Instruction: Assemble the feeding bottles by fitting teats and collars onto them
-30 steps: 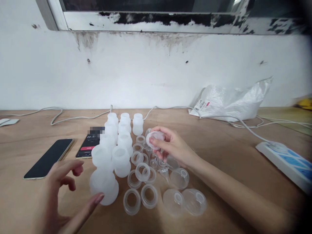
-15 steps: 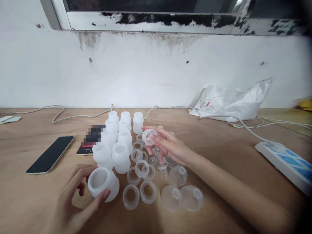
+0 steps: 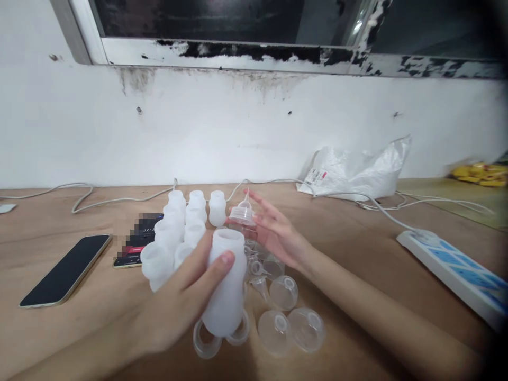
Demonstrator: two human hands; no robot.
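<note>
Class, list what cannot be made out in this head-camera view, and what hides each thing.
1. Phone screen: pixelated patch, text unreadable.
2. Rings under the bottle: partly covered by it and the left hand.
3. Yellow item: blurred, at the right edge.
4. Bag label: too small.

Wooden table (image 3: 357, 254) with phones (image 3: 65, 270), white bottles (image 3: 174, 222), clear rings (image 3: 206, 341), power strip (image 3: 452, 270).
</note>
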